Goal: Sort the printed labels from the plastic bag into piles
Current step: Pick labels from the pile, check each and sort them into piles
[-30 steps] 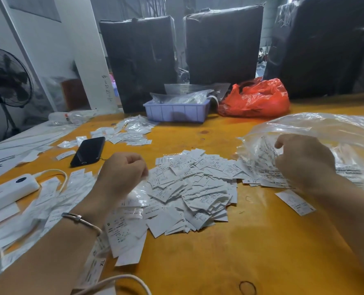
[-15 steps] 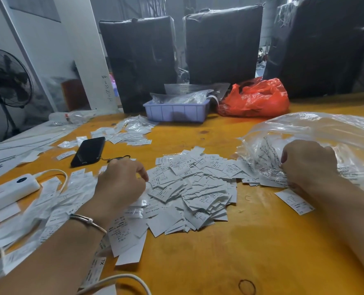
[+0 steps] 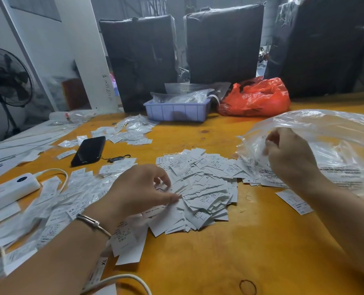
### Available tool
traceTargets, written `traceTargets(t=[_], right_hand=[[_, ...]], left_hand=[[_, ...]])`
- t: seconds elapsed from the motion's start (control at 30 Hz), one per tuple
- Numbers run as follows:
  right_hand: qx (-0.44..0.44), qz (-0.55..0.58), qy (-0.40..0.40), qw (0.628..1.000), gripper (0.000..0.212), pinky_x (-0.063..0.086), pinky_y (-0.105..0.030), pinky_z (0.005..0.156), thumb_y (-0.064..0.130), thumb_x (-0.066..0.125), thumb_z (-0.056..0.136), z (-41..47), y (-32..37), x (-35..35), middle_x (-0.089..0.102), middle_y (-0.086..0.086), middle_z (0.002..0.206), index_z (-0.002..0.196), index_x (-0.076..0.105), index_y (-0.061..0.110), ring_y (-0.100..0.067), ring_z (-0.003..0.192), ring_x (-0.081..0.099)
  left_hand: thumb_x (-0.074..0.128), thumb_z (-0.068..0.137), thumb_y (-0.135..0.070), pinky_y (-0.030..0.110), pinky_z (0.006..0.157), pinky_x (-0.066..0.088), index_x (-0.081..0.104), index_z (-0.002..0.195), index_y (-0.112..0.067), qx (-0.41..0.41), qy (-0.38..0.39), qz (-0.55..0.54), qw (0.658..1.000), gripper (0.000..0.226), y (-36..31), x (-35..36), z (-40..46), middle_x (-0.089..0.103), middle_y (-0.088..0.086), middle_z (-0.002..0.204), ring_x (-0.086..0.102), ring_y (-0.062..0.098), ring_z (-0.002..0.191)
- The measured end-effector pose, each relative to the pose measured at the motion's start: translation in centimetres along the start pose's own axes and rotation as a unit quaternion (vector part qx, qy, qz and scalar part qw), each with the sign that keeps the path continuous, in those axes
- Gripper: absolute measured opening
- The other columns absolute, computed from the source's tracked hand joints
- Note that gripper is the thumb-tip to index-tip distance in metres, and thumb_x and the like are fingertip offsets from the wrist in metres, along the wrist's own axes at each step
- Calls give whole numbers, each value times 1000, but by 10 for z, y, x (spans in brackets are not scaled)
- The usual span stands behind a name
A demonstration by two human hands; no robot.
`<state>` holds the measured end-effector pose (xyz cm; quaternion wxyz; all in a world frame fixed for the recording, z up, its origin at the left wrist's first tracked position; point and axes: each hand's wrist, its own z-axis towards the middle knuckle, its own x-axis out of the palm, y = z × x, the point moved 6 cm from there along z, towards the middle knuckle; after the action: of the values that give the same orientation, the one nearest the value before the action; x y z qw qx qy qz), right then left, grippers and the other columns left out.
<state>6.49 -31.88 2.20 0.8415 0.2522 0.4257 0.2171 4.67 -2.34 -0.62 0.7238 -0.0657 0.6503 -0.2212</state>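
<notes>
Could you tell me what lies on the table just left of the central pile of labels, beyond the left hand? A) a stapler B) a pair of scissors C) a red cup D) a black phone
D: a black phone lies flat on the yellow table, just left of the label pile.

Setting: a warehouse or garment-packing workroom. Evidence follows, located relative to the blue tray [image 3: 176, 111]. The tray is sitting at the far edge of a worn orange worktable [image 3: 240, 241]. Behind the tray, three big bales wrapped in black plastic [image 3: 223, 45] are standing upright. Just right of it, a red plastic bag [image 3: 255, 99] is slumping. Far left of it, a pedestal fan [image 3: 6, 77] is standing on the floor. In front of the tray, printed size labels [image 3: 202, 188] are lying in loose heaps, reading XL and S.
</notes>
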Motion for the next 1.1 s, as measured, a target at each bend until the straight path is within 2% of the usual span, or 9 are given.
traceTargets(t=[0.13,0.3,0.43,0.57,0.73,0.9,0.97,1.07,1.1], right_hand=[[36,155,80,984,6,50,-41,69,5,54,94,-10,10,14,64,-10,75,90,56,10,-25,70,59],[99,268,177,942,12,36,-25,44,3,64,88,-18,11,29,57,-10,67,97,64,11,-14,46,43],[133,297,237,916,12,30,-26,45,4,70,83,-23,11,34,51,-6,60,92,72,11,-13,46,36],[166,268,300,900,12,38,-24,48,4,73,79,-30,14,41,62,-10,70,78,77,15,-14,53,43],[200,293,356,864,32,41,-22,49,-14,57,78,-39,19,48,68,-11,73,73,77,9,-17,59,49],[191,318,382,846,30,45,-26,61,-15,61,78,-49,29,51,67,-12,76,68,76,8,-19,69,57],[180,323,408,835,23,47,-25,62,-12,65,78,-55,35,54,66,-11,76,73,77,7,-18,69,58],[195,375,440,793,9,51,-20,54,3,70,79,-64,45,58,70,-12,77,85,76,-2,-16,64,60],[205,398,450,772,22,51,-20,53,14,71,77,-66,49,59,71,-14,80,87,74,-5,-16,63,61]], left_hand=[[84,69,-43,39,86,56,70,82,-34,8,25,-19,999,21,1,-1,1,68,-13,107,61,5,103],[83,71,-30,38,87,57,72,76,-30,19,40,-50,998,12,4,-4,0,69,-16,105,62,1,103],[82,75,-30,36,90,56,74,73,-29,18,37,-67,997,8,7,-7,2,71,-17,105,64,0,103],[78,80,-29,34,89,54,76,72,-29,17,34,-76,996,8,8,-6,3,72,-19,104,64,1,103],[68,85,-17,27,80,52,71,72,-29,-6,-15,-76,997,18,12,-8,5,72,-14,96,64,2,94],[68,87,-15,12,51,42,69,79,-27,57,-142,-116,981,14,-4,-24,-1,68,-12,77,61,2,66],[68,89,-10,14,43,45,70,86,-21,102,-149,-184,966,12,-15,-26,-6,71,-10,78,66,4,56],[65,89,-11,26,55,59,71,95,-10,158,-120,-283,938,9,-30,-22,-12,76,1,88,75,13,78],[64,87,-14,26,62,60,72,97,-7,175,-114,-292,933,15,-35,-21,-15,76,2,92,75,14,85]])
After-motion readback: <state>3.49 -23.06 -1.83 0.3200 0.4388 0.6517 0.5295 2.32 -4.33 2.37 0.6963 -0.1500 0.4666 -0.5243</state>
